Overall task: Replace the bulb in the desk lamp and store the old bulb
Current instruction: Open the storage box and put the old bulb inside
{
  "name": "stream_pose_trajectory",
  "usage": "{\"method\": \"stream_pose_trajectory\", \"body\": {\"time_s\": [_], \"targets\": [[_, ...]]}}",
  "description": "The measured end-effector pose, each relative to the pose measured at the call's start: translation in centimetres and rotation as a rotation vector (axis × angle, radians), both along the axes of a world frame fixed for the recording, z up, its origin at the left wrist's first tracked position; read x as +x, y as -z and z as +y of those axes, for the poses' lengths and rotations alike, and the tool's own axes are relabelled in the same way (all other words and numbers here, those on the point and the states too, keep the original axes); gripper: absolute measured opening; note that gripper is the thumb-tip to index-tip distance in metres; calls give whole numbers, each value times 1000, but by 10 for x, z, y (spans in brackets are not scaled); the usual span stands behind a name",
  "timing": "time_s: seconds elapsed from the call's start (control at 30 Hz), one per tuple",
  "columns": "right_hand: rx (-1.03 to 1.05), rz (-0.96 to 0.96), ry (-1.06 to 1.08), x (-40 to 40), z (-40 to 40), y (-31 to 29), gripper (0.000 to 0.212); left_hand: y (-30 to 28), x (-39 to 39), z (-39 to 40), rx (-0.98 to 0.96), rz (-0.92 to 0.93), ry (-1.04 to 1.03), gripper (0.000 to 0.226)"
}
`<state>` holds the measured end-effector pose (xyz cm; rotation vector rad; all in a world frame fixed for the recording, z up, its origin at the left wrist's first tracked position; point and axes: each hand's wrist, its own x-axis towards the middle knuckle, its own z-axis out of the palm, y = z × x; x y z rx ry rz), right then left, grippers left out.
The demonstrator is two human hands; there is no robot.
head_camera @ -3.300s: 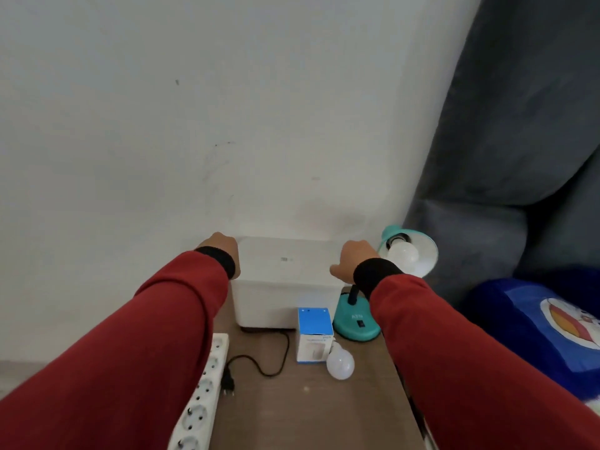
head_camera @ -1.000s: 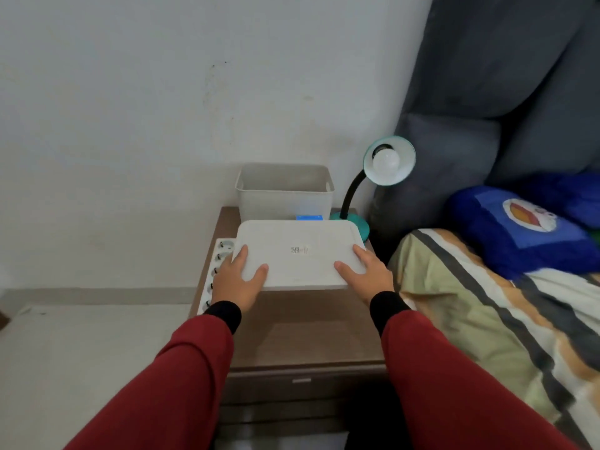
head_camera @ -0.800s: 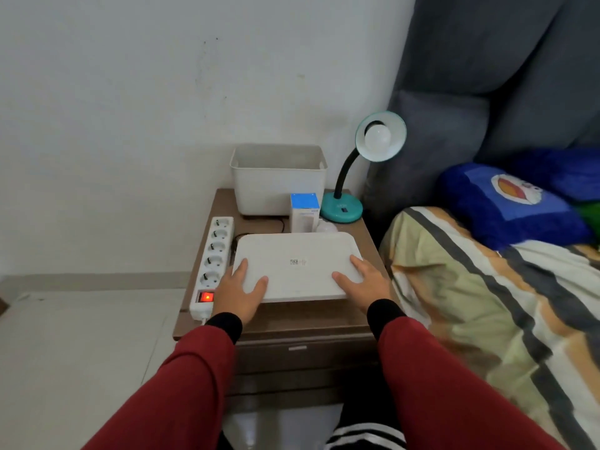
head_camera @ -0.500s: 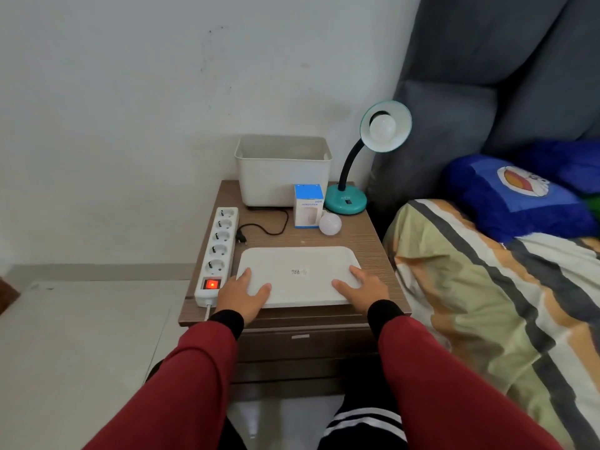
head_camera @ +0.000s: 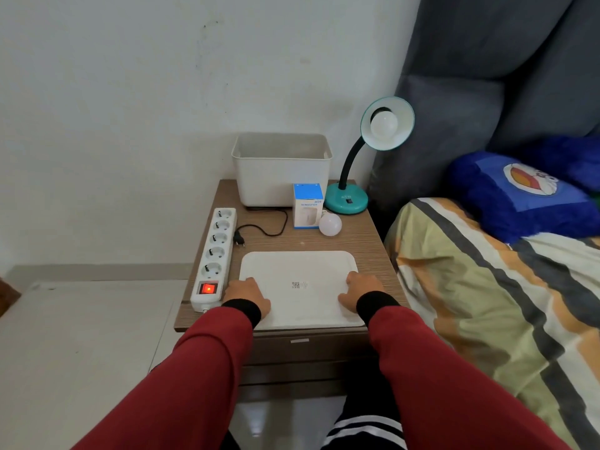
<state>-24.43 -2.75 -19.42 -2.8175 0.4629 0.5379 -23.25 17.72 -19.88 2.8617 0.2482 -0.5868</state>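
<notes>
**Lid off and set down, bin now open**

We have lifted the flat white plastic lid (head_camera: 298, 287) off the white rectangular plastic storage bin (head_camera: 281, 177) and brought it to the near edge of the brown wood-grain counter (head_camera: 363, 241), where it now lies flat. Our left hand (head_camera: 247, 295) rests on its left edge and our right hand (head_camera: 358, 292) on its right edge. The fingers of both hands are curled over the lid's rim, though we cannot tell how firmly they grip it (they look close to letting go).

That leaves the bin standing open at 12 o'clock, against the wall, ready to take the old bulb. The teal gooseneck desk lamp (head_camera: 347, 198) stands at 1 o'clock, and the round white bulb in the lamp (head_camera: 384, 124) is seated in the shade, so the swap itself is not yet begun. A loose white round bulb (head_camera: 330, 224) lies on the counter just beyond the lid, touching or nearly touching the blue-and-white cardboard box (head_camera: 307, 206) beside it; we judge this to be the replacement.

At 9 o'clock the white power strip (head_camera: 216, 254) has its red switch lit, but the black plug (head_camera: 239, 239) lies loose on the counter. We take that for the lamp's, so the lamp should be safe to unscrew.
</notes>
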Motion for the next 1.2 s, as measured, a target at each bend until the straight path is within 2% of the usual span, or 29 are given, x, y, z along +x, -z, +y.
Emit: {"method": "stream_pose_trajectory", "body": {"time_s": [0.17,0.27,0.37,0.53,0.67,0.77,0.87,1.0,1.2], "targets": [[-115,98,-98,19,-2,-8,42,-13,17,-1,122,-27,102,42],[-162,94,-140,33,-5,-18,40,-24,33,-2,170,-64,147,40],[-176,22,-143,49,-9,-31,39,-34,51,-4,185,-106,162,40],[-101,-72,-99,84,-13,-49,33,-44,83,-6,196,-138,167,32],[-3,-223,-107,111,-14,-47,30,-45,108,-8,243,-129,218,29],[118,-300,-51,123,-15,-39,54,-42,126,-9,317,-110,296,30],[281,-333,72,130,-10,-24,79,-38,143,-10,346,-83,289,31],[458,-384,209,143,-3,-1,91,-36,158,-12,347,-47,267,31],[538,-390,283,158,3,16,97,-32,173,-12,318,-11,244,29]]}}
